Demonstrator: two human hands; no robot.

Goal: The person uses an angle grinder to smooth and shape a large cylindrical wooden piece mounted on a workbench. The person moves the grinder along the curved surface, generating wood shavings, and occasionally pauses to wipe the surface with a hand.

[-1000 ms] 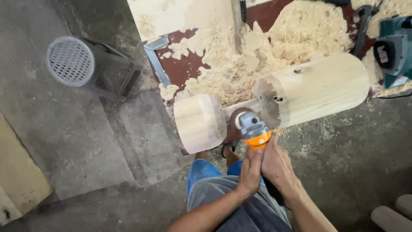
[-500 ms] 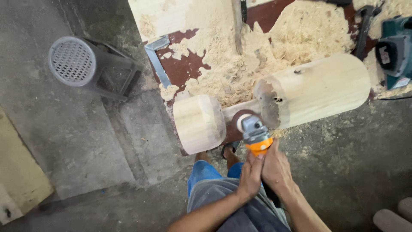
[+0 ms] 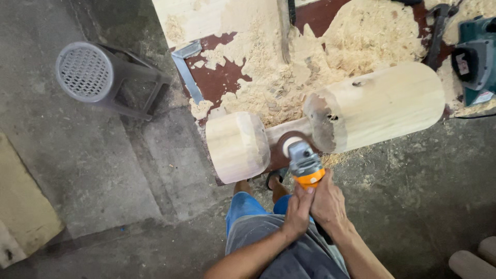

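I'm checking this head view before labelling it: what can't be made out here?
- Grinder disc: mostly hidden by the tool head; contact with the log's narrow neck unclear.
- Grinder handle: covered by the left hand and right hand.
- Planer: cut off by the right edge.
- Bench: largely buried under shavings.
- Feet: hidden below the log.

Single head view, looking steeply down from standing height over workbench edge (image 3: 243,77) and floor (image 3: 103,181).
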